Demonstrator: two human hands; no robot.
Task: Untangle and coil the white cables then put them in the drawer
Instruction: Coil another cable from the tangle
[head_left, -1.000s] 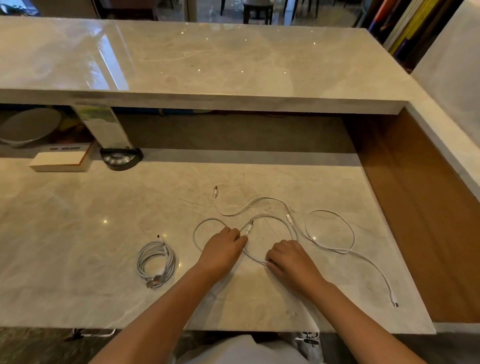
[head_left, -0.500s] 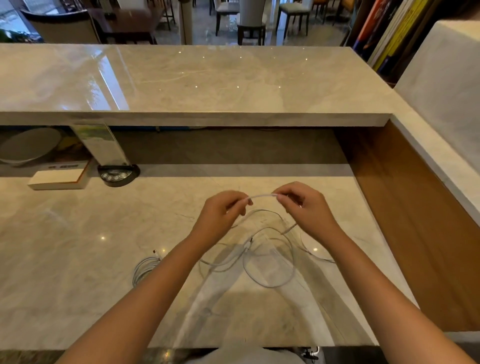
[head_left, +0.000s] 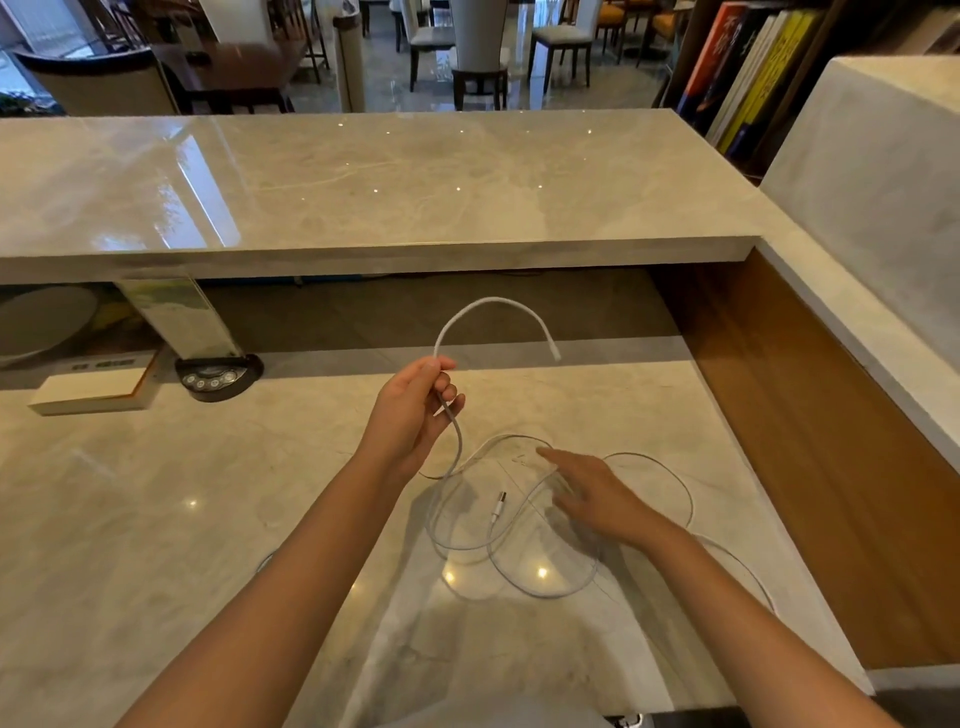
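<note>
**Now: one cable up in the left hand, loops lying on the desk**

Well, the left hand (head_left: 415, 410) is holding a white cable (head_left: 457, 457) up above the desk (head_left: 156, 519), and the grip is closed around it, with thumb and curled fingers pinching the cord. Above the fist the cable is arching up and over to the right, and its free end (head_left: 555, 353) is hanging in the air in front of the dark gap under the upper counter (head_left: 363, 182). Below the fist the cord is dropping down and running into the loose loops (head_left: 519, 561) that are lying on the desk between the two forearms.

Over on the other side, the right hand (head_left: 587, 493) is hovering low over those loops, fingers stretched out and relaxed, gripping nothing. Whether the fingertips are touching the cord is hard to tell, since the hand is blurred. A plug (head_left: 500, 505) is lying inside the loops, just left of the right hand. More white cord is sweeping out in a wide curve to the right of that hand and passing behind the right forearm.

At the far left, a flat white box (head_left: 88, 389) is sitting at the back of the desk, and beside it a black base with buttons (head_left: 215, 376) is carrying a clear stand. Books (head_left: 737, 78) are standing on a shelf at the upper right, and chairs (head_left: 563, 36) are showing beyond the counter.
</note>
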